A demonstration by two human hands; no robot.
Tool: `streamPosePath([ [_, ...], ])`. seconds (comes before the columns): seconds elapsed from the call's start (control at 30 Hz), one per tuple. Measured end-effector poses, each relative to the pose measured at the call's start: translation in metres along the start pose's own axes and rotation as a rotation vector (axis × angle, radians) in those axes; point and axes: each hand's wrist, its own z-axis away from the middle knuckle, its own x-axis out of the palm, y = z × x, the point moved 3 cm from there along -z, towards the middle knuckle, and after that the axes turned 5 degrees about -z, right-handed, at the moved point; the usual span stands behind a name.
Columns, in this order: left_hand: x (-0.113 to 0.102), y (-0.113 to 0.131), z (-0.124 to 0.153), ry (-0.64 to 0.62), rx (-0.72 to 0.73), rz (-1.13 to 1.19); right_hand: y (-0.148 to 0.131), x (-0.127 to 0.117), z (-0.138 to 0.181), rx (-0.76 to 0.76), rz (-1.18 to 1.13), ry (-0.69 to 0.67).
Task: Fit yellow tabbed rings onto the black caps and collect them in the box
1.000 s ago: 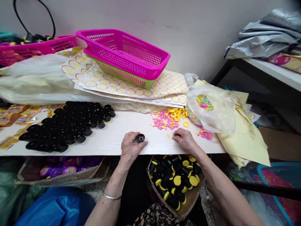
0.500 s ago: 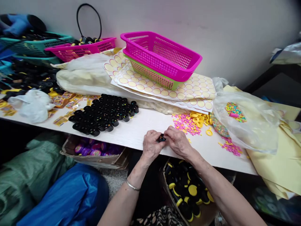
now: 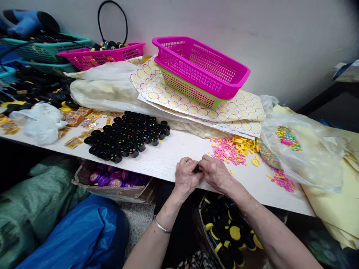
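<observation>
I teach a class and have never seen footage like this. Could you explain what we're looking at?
There is no machine here: a person works with two bare hands. Every picture comes from one camera worn on that person's head, looking forward and down.

The left hand holds a small black cup, mostly hidden by fingers. The right hand has its fingertips at the cup; whether they pinch anything is hidden.

On the white tabletop stand many black cups in a cluster on the left. To the right lie small pink and yellow pieces and yellow rings. Behind, a magenta basket sits in a green one.
</observation>
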Motion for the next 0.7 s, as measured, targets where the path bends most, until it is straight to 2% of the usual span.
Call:
streamPosePath([
  [0.1,-0.001,0.001,0.0,0.002,-0.012,0.006,-0.002,0.0,-0.003,0.043,0.043,-0.014],
  [0.2,0.0,0.0,-0.001,-0.004,-0.012,0.0,0.0,0.001,-0.002,0.06,-0.114,0.03],
  [0.33,0.003,-0.005,-0.003,0.018,0.018,-0.033,0.018,0.003,0.012,0.029,-0.555,0.26],
  [0.43,0.006,-0.01,-0.004,0.064,0.046,-0.023,0.054,0.002,0.033,0.111,-0.706,0.464],
  [0.5,0.007,-0.014,-0.005,0.09,0.058,-0.003,0.087,-0.003,0.052,0.274,-0.632,0.653],
  [0.57,0.01,-0.02,-0.007,0.116,0.055,0.016,0.122,-0.01,0.072,0.505,-0.424,0.818],
  [0.6,0.011,-0.023,-0.007,0.13,0.049,0.024,0.137,-0.014,0.08,0.611,-0.298,0.856],
  [0.63,0.012,-0.025,-0.008,0.142,0.043,0.032,0.15,-0.016,0.087,0.696,-0.185,0.855],
  [0.7,0.015,-0.029,-0.008,0.152,0.039,0.044,0.171,-0.018,0.093,0.797,-0.034,0.762],
])
